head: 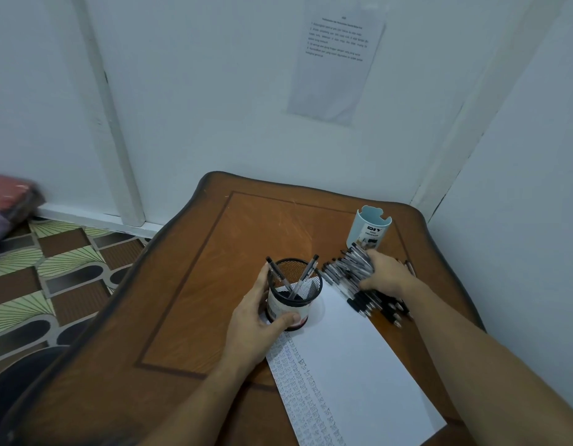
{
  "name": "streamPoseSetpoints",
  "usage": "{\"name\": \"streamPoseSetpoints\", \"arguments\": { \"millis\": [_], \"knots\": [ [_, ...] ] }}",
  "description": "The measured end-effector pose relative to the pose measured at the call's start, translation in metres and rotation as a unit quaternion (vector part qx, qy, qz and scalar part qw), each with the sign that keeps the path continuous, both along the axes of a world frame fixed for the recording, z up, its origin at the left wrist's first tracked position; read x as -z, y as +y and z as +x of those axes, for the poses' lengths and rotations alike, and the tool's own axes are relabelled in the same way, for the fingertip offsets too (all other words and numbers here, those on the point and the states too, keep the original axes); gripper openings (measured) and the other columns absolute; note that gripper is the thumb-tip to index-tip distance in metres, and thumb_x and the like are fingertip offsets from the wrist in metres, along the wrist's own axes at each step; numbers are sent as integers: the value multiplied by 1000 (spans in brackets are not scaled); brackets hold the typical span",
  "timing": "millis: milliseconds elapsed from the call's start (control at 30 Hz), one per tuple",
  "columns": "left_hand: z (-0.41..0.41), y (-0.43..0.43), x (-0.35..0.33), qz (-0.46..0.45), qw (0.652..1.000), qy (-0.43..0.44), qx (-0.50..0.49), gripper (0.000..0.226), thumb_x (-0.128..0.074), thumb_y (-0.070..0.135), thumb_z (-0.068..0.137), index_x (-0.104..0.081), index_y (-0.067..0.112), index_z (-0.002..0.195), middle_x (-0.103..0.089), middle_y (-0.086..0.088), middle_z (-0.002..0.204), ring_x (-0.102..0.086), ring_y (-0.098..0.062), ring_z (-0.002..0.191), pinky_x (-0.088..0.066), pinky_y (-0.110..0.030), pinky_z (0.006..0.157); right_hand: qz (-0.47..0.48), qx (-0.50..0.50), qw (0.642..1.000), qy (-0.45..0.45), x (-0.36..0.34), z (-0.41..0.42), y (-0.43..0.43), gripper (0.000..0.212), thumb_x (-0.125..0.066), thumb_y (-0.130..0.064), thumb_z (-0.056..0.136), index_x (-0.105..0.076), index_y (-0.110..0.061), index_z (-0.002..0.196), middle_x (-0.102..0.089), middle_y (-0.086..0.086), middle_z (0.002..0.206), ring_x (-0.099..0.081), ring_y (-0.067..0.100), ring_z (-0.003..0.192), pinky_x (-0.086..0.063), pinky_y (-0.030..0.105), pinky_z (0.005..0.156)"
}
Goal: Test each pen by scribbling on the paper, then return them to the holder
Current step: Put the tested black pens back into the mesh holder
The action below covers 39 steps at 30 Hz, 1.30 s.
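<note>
The left hand (258, 317) is gripping the mesh holder (295, 304), fingers and thumb curled round it. The holder is standing on the paper's (359, 365) far corner. The right hand (388, 275) is clutching a bundle of pens (354, 268) beside the paper, near a blue cup (370, 228).

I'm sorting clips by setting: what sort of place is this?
Probably a room in a home: a wooden table in a wall corner, patterned flooring, and a printed sheet on the wall.
</note>
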<state>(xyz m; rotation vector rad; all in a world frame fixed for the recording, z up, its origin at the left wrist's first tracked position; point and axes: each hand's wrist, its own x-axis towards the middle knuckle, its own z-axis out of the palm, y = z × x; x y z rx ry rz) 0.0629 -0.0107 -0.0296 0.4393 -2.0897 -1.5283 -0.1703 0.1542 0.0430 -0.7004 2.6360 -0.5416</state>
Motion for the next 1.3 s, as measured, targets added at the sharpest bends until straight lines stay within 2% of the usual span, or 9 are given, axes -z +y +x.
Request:
{"name": "streamPoseSetpoints", "arguments": {
  "millis": [367,467,667,733,833,967,1100,1200,1300],
  "knots": [
    [2,0,-2,4,1000,-2,1,98,-82,34,71,-23,62,144,-53,25,138,-50,-1,128,-45,-39,108,-44,39,997,-44,-1,-1,1,49,-76,-5,81,-49,-15,121,-62,3,111,-61,18,99,-49,34,85],
    [2,1,-3,0,1000,-2,2,98,-83,32,72,-22,64,142,-53,27,136,-50,1,128,-44,-36,108,-50,35,997,-46,2,-1,2,52,-77,-4,80,-53,-12,125,-67,4,109,-66,18,95,-53,31,78],
    [3,2,-5,5,1000,-10,4,97,-78,43,68,-22,61,145,-55,28,134,-50,-2,127,-45,-39,107,-133,79,986,-62,-4,2,7,38,-74,-2,80,-56,-17,110,-67,6,104,-65,21,93,-54,39,85],
    [3,2,-5,3,1000,-11,3,96,-77,45,67,-22,62,144,-54,28,135,-50,-3,127,-45,-38,107,-173,87,979,-65,-15,4,9,35,-73,-2,81,-56,-18,107,-66,7,103,-65,22,93,-53,35,79],
    [3,1,-4,5,1000,-12,6,96,-76,45,66,-22,63,144,-54,28,134,-51,-5,128,-45,-40,107,-289,106,949,-71,-41,15,2,27,-73,-6,86,-58,-17,105,-66,6,102,-65,23,94,-49,30,73],
    [2,1,-5,10,1000,-10,8,95,-76,46,65,-24,62,144,-55,26,134,-51,-6,128,-46,-42,105,-465,137,862,-149,-71,52,-22,21,-67,-2,88,-56,-14,101,-62,9,92,-64,25,81,-52,36,68],
    [4,2,-8,6,1000,-7,9,95,-78,46,65,-26,63,142,-55,27,134,-51,-2,127,-45,-40,106,-563,159,791,-180,-74,95,-54,24,-66,1,87,-56,-15,101,-62,2,87,-64,17,72,-55,35,65],
    [4,2,-9,4,1000,-10,7,95,-77,51,63,-24,65,141,-54,30,134,-51,2,126,-46,-37,106,-568,166,794,-141,-55,119,-72,28,-69,0,86,-56,-17,104,-64,-1,91,-66,14,79,-57,35,76],
    [5,2,-9,-9,1000,-14,7,95,-77,48,66,-24,63,143,-52,34,133,-50,3,126,-46,-32,105,-570,156,805,-59,-36,132,-79,29,-71,-3,87,-55,-22,102,-65,-4,88,-65,1,72,-53,24,70]
  ]
}}
